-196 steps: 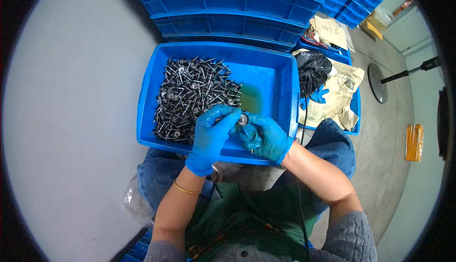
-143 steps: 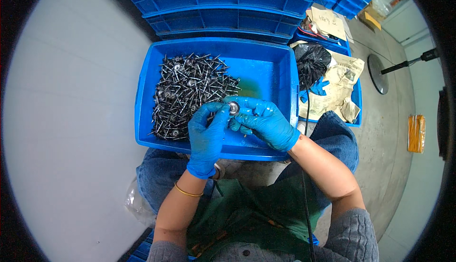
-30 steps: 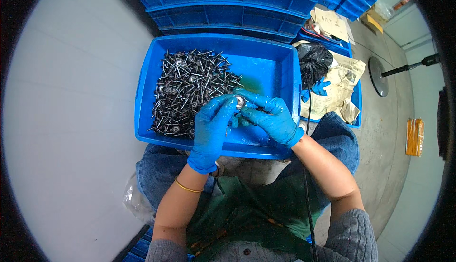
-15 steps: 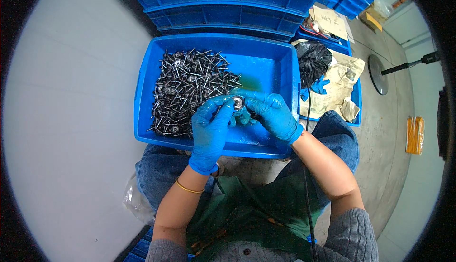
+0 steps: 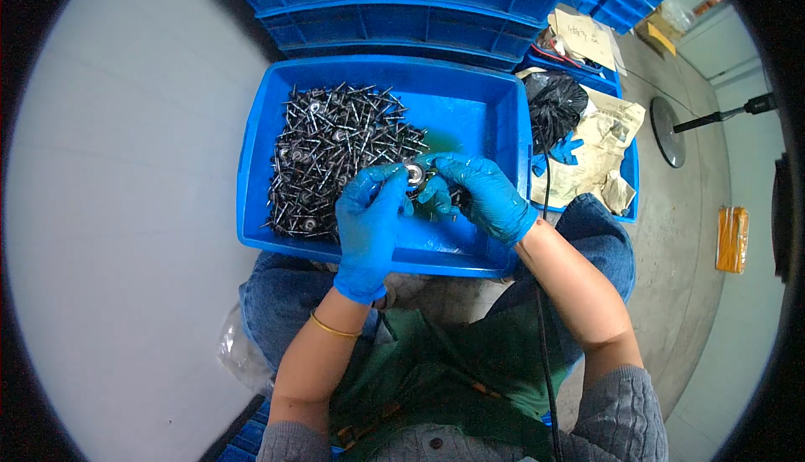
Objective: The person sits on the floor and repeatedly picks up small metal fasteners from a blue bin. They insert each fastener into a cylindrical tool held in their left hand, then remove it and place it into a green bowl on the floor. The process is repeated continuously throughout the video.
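Both my hands wear blue gloves, wet-looking at the fingers, over a blue plastic bin (image 5: 386,65). My left hand (image 5: 367,227) pinches a small metal part with a round, shiny ring-like end (image 5: 414,175) between thumb and fingers. My right hand (image 5: 490,198) is curled just to the right of it, fingertips close to the part. Something small and dark shows among the right hand's curled fingers; its kind I cannot make out. A heap of dark metal parts with thin pins and round ends (image 5: 335,152) fills the bin's left side.
Greenish liquid (image 5: 443,141) lies on the bin floor. Stacked blue crates (image 5: 402,26) stand behind. At right, another bin holds a black plastic bag (image 5: 553,110) and brown paper (image 5: 616,118). A black cable (image 5: 543,353) hangs down past my right arm. A wall (image 5: 126,210) rises at left.
My right hand's fingers have shifted and drawn slightly away from the round end. The part in my left hand has moved slightly left and up.
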`<state>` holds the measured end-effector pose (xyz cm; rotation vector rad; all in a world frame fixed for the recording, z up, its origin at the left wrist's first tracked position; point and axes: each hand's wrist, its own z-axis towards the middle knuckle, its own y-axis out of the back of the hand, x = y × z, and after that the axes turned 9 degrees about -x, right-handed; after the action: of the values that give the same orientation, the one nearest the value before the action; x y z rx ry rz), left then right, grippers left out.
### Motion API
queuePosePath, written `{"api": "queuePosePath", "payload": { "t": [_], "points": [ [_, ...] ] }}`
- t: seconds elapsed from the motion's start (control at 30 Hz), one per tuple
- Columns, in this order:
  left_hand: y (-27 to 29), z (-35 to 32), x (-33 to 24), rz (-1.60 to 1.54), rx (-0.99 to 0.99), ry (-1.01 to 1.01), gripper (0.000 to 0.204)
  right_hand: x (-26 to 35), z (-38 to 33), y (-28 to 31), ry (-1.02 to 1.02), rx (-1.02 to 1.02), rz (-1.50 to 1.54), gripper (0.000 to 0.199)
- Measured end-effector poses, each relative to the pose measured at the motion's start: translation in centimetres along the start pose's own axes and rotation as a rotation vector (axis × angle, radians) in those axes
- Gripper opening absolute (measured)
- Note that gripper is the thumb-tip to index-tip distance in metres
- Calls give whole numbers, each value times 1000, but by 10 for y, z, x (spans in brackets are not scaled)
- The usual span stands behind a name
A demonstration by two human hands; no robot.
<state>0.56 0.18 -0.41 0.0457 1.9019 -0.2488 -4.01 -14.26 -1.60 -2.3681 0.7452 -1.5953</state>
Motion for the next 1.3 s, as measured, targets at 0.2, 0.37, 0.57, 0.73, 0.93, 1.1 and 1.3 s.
{"api": "queuePosePath", "payload": {
  "t": [0.2, 0.37, 0.57, 0.73, 0.93, 1.1, 1.3],
  "points": [
    [1, 3, 4, -10, -20, 7, 8, -8, 1, 0, -18, -36, -89, 24],
    [-2, 4, 5, 20, -40, -82, 7, -13, 3, 4, -20, 9, -71, 23],
    [-4, 5, 11, 36, -4, -74, 6, -9, 0, -8, 19, 15, -23, 25],
    [1, 8, -1, -13, 17, -6, 6, -1, 13, 8, -144, -111, 381, 22],
    [2, 12, -15, -100, -42, 108, 8, -26, 64, 71, -73, -336, -427, 19],
    [6, 14, -18, -159, -86, 123, 6, -81, 95, 74, 352, -211, -1445, 22],
    [17, 22, -17, -158, -33, 109, 12, -72, 110, 33, 317, -200, -1650, 25]
  ]
}}
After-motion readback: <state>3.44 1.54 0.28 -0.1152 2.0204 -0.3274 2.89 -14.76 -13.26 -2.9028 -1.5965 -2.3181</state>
